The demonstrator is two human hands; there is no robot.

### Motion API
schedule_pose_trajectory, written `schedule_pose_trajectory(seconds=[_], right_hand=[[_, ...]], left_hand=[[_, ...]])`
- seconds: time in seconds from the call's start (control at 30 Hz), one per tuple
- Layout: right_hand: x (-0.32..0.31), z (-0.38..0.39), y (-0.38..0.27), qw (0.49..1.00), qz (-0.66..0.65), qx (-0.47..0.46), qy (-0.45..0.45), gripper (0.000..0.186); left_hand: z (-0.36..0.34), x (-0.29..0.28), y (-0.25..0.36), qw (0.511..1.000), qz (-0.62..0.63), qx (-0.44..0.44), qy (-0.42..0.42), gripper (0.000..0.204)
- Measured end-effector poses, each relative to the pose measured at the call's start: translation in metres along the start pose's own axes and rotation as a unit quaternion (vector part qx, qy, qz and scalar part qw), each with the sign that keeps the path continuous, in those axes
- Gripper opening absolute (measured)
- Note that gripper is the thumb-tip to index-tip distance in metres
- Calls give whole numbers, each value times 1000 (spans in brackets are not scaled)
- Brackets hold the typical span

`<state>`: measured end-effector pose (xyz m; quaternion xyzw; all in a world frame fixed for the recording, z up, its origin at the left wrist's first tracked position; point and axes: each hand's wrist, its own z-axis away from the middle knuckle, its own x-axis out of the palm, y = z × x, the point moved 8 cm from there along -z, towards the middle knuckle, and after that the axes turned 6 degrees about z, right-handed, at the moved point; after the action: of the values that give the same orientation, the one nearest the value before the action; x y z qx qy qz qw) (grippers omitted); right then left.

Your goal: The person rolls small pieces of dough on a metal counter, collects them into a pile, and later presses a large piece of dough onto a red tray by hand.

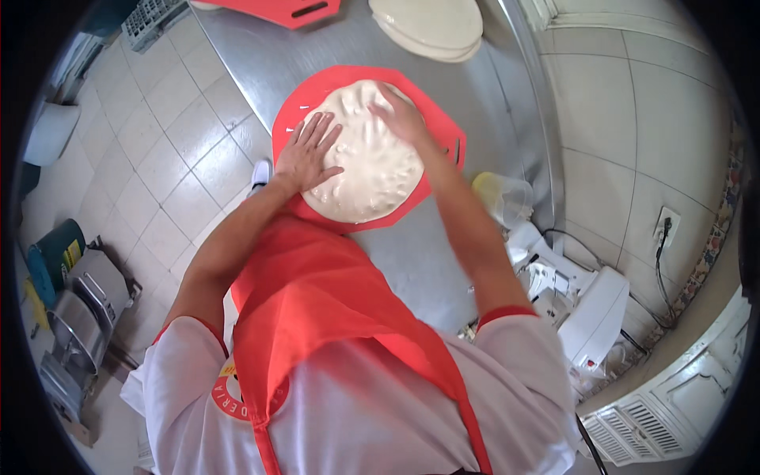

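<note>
A round, flat sheet of pale dough [368,178] lies on a red cutting board [431,111] with cut corners and a slot handle at its right. Finger dents cover the dough's surface. My left hand [307,154] rests on the dough's left edge, palm down with fingers spread. Over the dough's upper right, my right hand [400,119] presses down with its fingers stretched out; they are slightly blurred. Neither hand holds anything.
The board sits on a steel table [404,269]. Farther back are another red board [277,9] and stacked pale dough rounds [427,28]. To the right stand a clear plastic jug [507,198] and a white machine [590,317]. Metal equipment [83,324] stands at the left.
</note>
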<state>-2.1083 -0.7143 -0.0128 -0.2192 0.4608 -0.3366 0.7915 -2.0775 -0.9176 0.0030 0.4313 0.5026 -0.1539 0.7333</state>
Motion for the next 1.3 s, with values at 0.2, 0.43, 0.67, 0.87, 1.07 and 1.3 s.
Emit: schedule_pose_trajectory(seconds=[0.2,0.43,0.67,0.87,1.07,1.3], right_hand=[[105,139,38,959,205,167,103,83],[38,71,-9,919,279,240,143,116],[-12,39,-3,958,190,215,-20,138],[-5,6,-4,942,227,222,-107,128],[1,-22,-51,927,356,119,-27,112],[26,34,-2,928,328,44,168,73]], left_hand=[[-117,-30,-32,998,26,-5,56,90],[-214,-33,18,986,32,63,-149,59],[-220,-57,-21,996,54,-75,-11,72],[-217,-50,-55,990,128,-47,29,67],[-145,-67,-41,953,177,-79,235,51],[-80,-14,-28,994,-15,-103,38,83]])
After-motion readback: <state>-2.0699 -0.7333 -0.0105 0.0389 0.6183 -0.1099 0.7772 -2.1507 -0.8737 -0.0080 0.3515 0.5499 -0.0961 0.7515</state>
